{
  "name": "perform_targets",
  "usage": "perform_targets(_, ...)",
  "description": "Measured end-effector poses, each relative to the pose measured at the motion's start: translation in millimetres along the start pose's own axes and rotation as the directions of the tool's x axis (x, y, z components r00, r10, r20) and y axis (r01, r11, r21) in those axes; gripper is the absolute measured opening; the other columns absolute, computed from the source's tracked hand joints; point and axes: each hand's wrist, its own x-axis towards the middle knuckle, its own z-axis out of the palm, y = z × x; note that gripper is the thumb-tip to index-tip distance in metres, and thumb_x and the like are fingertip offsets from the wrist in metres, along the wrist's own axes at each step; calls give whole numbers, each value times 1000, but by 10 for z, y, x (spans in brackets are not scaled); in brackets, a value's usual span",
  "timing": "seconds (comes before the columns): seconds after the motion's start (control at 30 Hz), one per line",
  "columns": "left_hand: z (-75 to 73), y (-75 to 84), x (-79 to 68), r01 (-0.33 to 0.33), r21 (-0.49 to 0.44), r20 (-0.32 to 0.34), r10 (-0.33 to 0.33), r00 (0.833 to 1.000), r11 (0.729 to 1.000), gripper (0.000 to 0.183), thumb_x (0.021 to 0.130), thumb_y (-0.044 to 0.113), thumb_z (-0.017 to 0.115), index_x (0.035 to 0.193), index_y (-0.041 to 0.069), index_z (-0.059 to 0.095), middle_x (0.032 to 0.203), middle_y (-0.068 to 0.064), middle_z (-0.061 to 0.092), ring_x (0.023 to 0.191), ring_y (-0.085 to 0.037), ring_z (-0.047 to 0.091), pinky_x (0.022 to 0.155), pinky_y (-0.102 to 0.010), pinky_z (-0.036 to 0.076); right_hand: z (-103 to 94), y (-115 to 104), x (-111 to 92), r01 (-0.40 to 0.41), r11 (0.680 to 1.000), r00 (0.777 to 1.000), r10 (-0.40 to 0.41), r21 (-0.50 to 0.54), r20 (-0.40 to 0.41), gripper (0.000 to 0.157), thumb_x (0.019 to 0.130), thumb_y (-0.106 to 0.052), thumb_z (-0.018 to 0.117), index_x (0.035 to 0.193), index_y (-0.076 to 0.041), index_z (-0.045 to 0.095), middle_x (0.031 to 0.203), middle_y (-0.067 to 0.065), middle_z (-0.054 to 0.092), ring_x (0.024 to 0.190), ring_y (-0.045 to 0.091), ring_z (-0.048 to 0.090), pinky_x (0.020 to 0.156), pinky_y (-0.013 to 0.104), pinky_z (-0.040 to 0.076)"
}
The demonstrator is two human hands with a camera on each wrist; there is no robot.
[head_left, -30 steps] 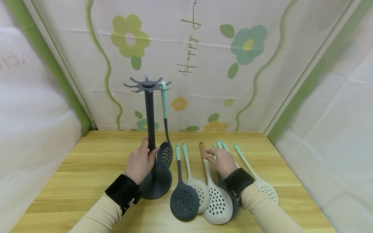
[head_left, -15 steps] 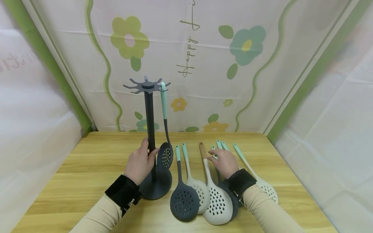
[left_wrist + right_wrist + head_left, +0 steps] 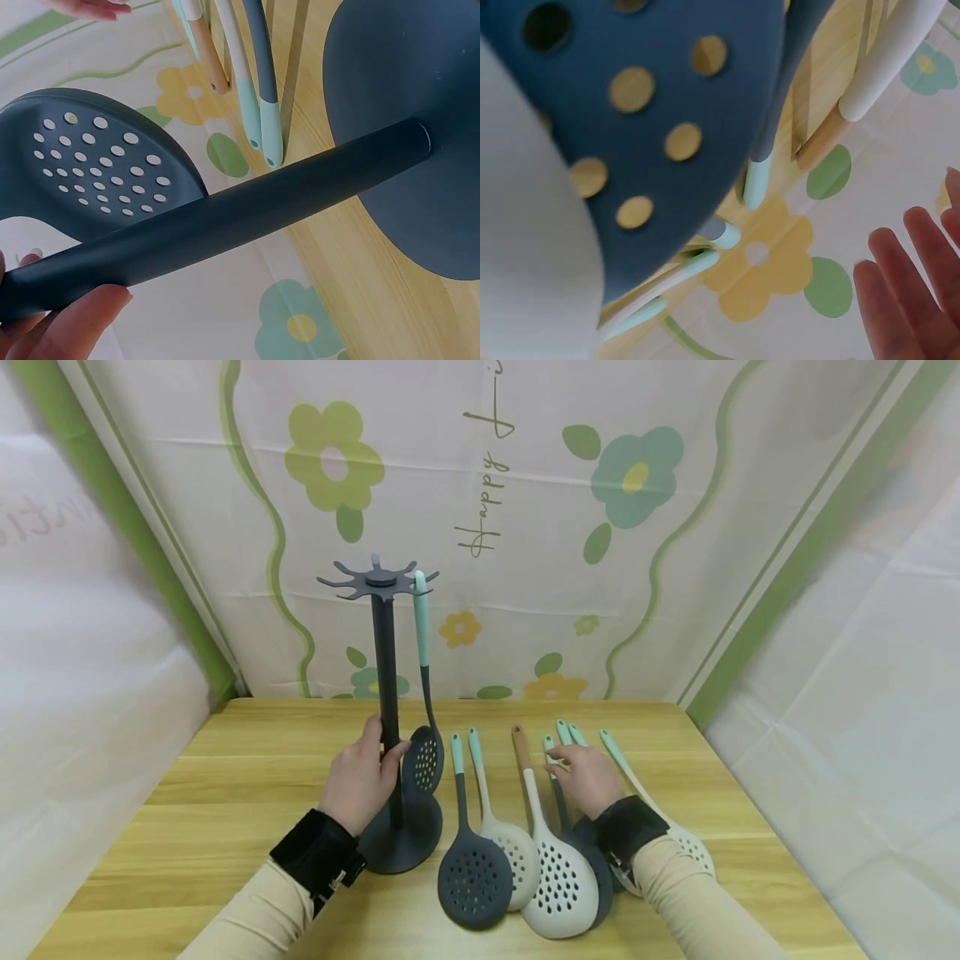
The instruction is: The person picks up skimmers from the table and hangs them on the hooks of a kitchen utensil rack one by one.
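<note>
While our left hand (image 3: pixel 363 781) grips the dark utensil stand (image 3: pixel 385 668), our empty right hand (image 3: pixel 588 777) hovers, fingers apart, by the grip of the teal-handled grey skimmer (image 3: pixel 599 868)
On the wooden table (image 3: pixel 225 827), the brown-handled white skimmer (image 3: pixel 537 818) overlaps its head, so we should pinch squarely and lift gently

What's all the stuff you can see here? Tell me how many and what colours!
Stand: one, dark grey, upright on the table, left of centre
Hanging skimmer: one, dark with mint handle, on the stand
Dark utensils: three, mint handles, on the table right of the stand, some partly hidden
Pale utensils: four, three mint handles and one brown, lying among and beyond the dark ones
Table: one, yellowish wood, underneath
Cloth: whitish with green bands and flowers, behind and at both sides
Wrist straps: two, black
Sleeves: two, beige
Left hand: one, bare, gripping the stand's pole
Right hand: one, bare, near mint handles
</note>
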Motion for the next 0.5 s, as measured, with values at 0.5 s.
perform_targets(0.5,-1,4,-1,-33,9,-24,33,999,999,32,95,8,65,120,-1,46,77,-13,64,52,-15,56,46,-25,43,-31,180,-16,-100,992,994,104,-80,38,24,90,-22,72,109,-7,75,101,10,76,79,23,72,56,32,52)
